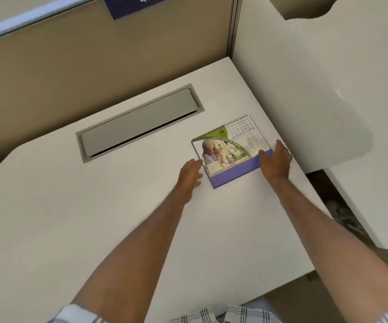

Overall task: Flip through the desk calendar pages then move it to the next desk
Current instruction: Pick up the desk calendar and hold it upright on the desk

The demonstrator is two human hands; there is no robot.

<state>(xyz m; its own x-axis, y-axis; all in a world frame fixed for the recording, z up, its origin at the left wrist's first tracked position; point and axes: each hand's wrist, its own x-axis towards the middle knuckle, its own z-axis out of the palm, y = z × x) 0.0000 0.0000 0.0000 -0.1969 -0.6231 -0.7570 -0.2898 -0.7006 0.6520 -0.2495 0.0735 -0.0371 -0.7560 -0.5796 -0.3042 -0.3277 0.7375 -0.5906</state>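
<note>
White desk (pixel 95 217): broad flat top filling most of the view, backed by a tan partition panel (pixel 95 66) and flanked on the right by a second white desk (pixel 305 89).

Cable hatch (pixel 139 123): grey rectangular flap recessed in the desk top, left of and behind the calendar, well apart from both hands.

Desk calendar (pixel 230 150): spiral-bound, on the white desk near its right rear corner. Wire binding along the far edge; facing page carries a photograph, a green band with the heading "Healthy Eating and Drinking", and a date grid marked FEB. Purple base edge faces the person.

Right hand (pixel 275 159): laid over the calendar's right edge, fingers loosely spread, thumb on the purple base; a closed grip is not evident.

Left hand (pixel 189 174): at the calendar's left lower corner, fingers loosely curled, fingertips touching or just beside the edge; cannot tell which.
</note>
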